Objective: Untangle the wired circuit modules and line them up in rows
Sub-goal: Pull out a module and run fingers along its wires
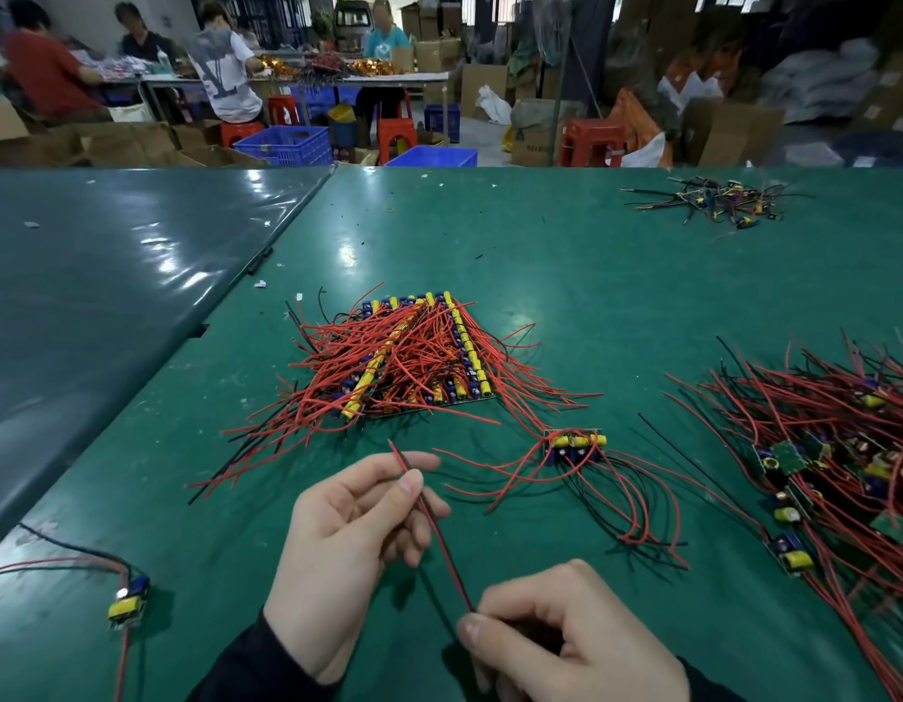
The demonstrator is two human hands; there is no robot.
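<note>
— Two thin wires, one red and one black (439,537), run taut between the hands. The left hand (348,549) pinches them near the free tip between thumb and forefinger; the right hand (566,646) has its fingers curled round the lower end.

— And the modules?

— A neat block of yellow-and-blue circuit modules in rows (414,357) lies beyond the hands on the green table mat (566,276). A short started row (573,445) sits just right of it, a tangled heap (844,463) further right, and one stray module (128,600) at the left.

free: bare mat (566,276) | blocked: tangled pile (834,448), stacked rows (409,352)
</note>
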